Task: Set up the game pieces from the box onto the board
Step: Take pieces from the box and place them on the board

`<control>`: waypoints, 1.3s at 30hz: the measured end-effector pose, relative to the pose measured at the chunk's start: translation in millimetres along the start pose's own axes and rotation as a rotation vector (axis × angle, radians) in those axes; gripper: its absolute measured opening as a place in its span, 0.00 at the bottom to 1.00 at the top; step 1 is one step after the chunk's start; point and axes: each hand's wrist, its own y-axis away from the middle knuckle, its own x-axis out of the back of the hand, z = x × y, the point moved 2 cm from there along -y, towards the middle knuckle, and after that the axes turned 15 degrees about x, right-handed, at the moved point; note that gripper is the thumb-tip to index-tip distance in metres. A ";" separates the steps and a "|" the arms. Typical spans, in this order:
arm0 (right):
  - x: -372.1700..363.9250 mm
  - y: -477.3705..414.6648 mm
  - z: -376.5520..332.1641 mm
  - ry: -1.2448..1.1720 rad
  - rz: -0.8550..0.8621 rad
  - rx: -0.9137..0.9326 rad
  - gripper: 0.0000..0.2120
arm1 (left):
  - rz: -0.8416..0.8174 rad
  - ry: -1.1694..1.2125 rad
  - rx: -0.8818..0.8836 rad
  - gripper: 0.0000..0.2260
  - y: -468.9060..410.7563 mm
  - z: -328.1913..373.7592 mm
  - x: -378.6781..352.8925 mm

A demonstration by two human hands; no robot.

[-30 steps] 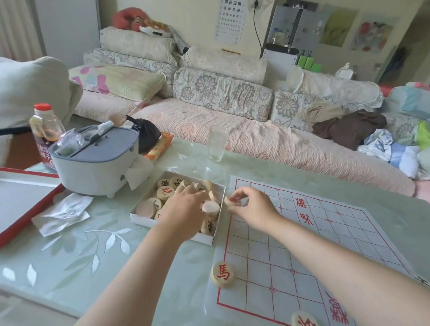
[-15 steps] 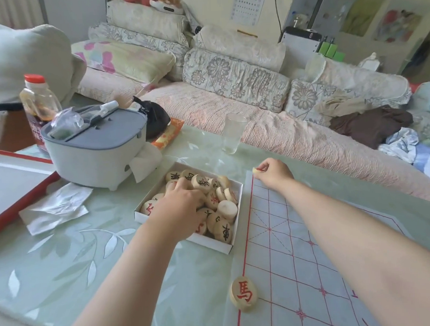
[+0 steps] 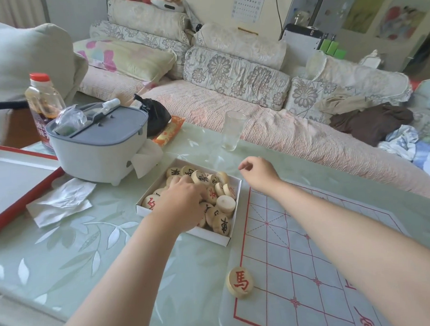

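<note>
Digging in the box (image 3: 213, 236), the left hand (image 3: 183, 200) lies on the round wooden pieces (image 3: 225, 203) under its fingers; I cannot tell if it holds one. They look small, light, hard and smooth, so pinch the edges. The right hand (image 3: 259, 173), over the board's (image 3: 285, 245) far corner, hangs loose and looks empty.

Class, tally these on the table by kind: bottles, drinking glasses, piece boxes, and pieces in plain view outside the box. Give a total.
Bottles: 1
Drinking glasses: 1
Piece boxes: 1
Pieces outside the box: 1
Total: 4
</note>
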 end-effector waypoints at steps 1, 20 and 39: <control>-0.1 5.9 -10.8 -0.049 -0.020 0.039 0.08 | 0.011 0.009 -0.017 0.10 2.8 2.8 1.1; 8.0 76.4 -68.3 0.167 -0.389 0.291 0.16 | -0.061 0.028 -0.026 0.11 15.9 20.6 -8.2; 0.2 86.7 -68.0 0.035 -0.333 0.162 0.20 | 0.006 0.262 0.037 0.15 12.4 14.0 9.2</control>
